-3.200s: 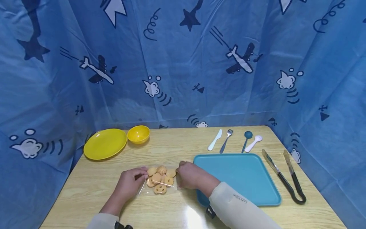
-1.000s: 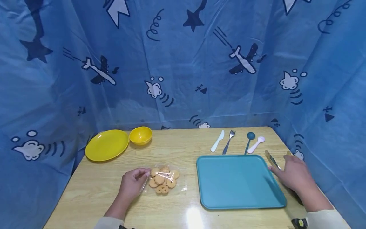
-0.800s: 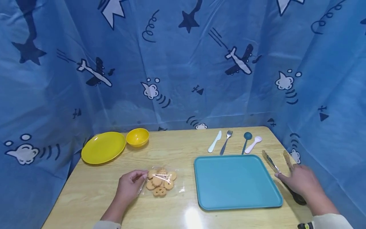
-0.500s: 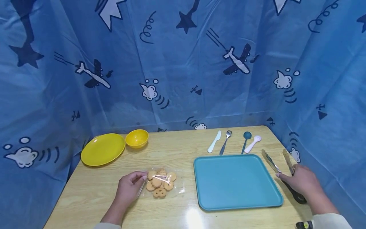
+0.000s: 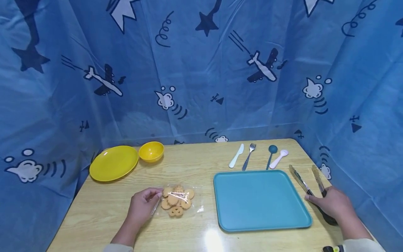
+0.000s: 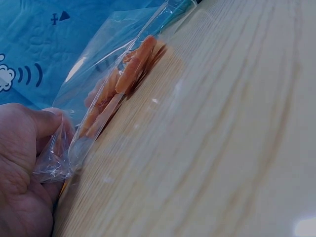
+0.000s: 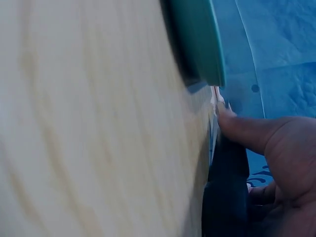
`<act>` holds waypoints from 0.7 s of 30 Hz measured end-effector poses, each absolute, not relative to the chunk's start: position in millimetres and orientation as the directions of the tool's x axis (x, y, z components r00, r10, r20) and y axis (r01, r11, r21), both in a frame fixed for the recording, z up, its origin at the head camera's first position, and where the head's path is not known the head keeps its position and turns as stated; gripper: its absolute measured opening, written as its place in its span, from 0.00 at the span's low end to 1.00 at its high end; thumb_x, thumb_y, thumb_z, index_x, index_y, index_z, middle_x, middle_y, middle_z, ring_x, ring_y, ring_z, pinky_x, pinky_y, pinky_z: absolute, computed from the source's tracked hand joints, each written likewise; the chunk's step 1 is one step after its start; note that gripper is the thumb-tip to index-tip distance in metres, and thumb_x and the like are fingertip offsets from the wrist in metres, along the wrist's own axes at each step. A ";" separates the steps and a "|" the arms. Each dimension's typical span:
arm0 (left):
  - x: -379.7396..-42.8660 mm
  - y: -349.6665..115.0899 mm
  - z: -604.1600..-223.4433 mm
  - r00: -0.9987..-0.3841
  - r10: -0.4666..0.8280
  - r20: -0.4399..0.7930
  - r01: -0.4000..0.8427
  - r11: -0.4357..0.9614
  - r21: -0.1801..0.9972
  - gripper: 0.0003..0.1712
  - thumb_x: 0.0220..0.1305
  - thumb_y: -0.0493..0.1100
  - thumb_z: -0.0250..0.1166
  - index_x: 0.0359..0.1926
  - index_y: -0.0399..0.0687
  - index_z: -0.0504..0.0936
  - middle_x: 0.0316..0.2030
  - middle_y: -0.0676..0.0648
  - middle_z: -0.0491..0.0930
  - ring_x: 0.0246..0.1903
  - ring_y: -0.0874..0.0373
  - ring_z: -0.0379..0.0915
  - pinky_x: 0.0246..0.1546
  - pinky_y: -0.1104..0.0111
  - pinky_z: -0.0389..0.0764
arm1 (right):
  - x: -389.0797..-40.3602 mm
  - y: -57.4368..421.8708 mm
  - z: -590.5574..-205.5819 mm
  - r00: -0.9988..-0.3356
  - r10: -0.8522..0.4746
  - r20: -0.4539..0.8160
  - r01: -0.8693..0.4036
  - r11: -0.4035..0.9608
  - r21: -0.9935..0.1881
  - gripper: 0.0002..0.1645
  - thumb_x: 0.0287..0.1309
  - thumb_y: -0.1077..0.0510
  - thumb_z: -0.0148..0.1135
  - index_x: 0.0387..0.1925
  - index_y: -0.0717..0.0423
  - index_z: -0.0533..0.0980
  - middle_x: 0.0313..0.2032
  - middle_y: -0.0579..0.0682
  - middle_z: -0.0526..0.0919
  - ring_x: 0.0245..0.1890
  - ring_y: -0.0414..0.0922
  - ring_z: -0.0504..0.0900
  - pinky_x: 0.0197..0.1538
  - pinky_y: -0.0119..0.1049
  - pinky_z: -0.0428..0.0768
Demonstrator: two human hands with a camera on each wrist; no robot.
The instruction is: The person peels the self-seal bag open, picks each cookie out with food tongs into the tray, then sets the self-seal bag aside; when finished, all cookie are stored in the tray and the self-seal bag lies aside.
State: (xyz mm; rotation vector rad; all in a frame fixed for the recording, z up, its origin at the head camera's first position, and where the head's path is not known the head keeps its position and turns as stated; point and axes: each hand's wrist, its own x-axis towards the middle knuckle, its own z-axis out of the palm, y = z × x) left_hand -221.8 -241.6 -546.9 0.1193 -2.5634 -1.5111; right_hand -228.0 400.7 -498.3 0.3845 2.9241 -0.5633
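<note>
My left hand (image 5: 141,209) pinches the left edge of a clear plastic bag (image 5: 197,201), which lies on the table with several cookies (image 5: 173,200) inside. In the left wrist view, the bag's crumpled end (image 6: 54,155) is caught between thumb and fingers. Over at the right, my right hand (image 5: 337,205) grips the black-handled tongs (image 5: 300,180), thumb on one arm and fingers around the other. The tongs are spread wide, their tips pointing to the back. Part of the handle is hidden under the hand; the right wrist view shows the black handle (image 7: 224,197) against the fingers.
Between the hands lies a teal tray (image 5: 262,201). Behind it are a white knife (image 5: 237,155), a fork (image 5: 249,156), a dark teal spoon (image 5: 271,155) and a pale pink spoon (image 5: 279,158). A yellow plate (image 5: 114,163) and yellow bowl (image 5: 151,151) stand back left.
My right hand has left the bag, crossed right over the tray to the tongs, then slid down toward their handle. The left hand has kept its pinch on the bag.
</note>
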 end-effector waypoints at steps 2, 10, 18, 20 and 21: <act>-222.0 -241.9 -546.5 -0.984 -0.150 0.095 0.012 0.480 0.877 0.04 0.67 0.42 0.70 0.41 0.55 0.88 0.49 0.57 0.88 0.55 0.58 0.83 0.57 0.67 0.85 | -227.8 400.4 -498.6 -0.966 0.202 -0.160 0.246 0.908 -0.339 0.47 0.59 0.26 0.62 0.35 0.72 0.71 0.30 0.66 0.76 0.32 0.61 0.78 0.32 0.51 0.79; -221.8 -242.4 -548.0 -0.984 -0.153 0.092 0.008 0.475 0.880 0.04 0.67 0.42 0.70 0.42 0.55 0.88 0.49 0.57 0.88 0.55 0.58 0.83 0.57 0.69 0.85 | -225.3 375.6 -487.8 -0.983 0.119 0.139 0.055 0.916 -0.397 0.50 0.72 0.34 0.52 0.63 0.83 0.62 0.52 0.82 0.70 0.51 0.78 0.72 0.46 0.70 0.76; -221.3 -241.3 -546.1 -0.984 -0.159 0.084 -0.003 0.483 0.875 0.05 0.67 0.42 0.70 0.43 0.54 0.88 0.49 0.56 0.88 0.55 0.57 0.83 0.58 0.63 0.85 | -217.6 313.1 -466.0 -0.951 -0.155 0.267 -0.252 0.889 -0.383 0.37 0.71 0.41 0.61 0.66 0.66 0.67 0.45 0.65 0.84 0.42 0.57 0.84 0.38 0.55 0.85; -221.3 -241.0 -545.2 -0.984 -0.159 0.084 -0.004 0.488 0.873 0.05 0.67 0.43 0.70 0.43 0.55 0.88 0.49 0.57 0.88 0.55 0.57 0.83 0.59 0.61 0.85 | -213.3 293.1 -461.3 -0.932 -0.238 0.274 -0.328 0.875 -0.355 0.35 0.70 0.42 0.62 0.66 0.62 0.70 0.43 0.59 0.86 0.38 0.50 0.84 0.36 0.47 0.85; -221.3 -241.0 -545.0 -0.984 -0.158 0.086 -0.003 0.489 0.872 0.05 0.68 0.43 0.69 0.44 0.55 0.88 0.49 0.56 0.88 0.55 0.57 0.83 0.59 0.61 0.85 | -211.1 283.0 -459.3 -0.921 -0.277 0.275 -0.364 0.865 -0.346 0.34 0.69 0.42 0.63 0.65 0.60 0.71 0.40 0.54 0.85 0.36 0.45 0.82 0.34 0.42 0.83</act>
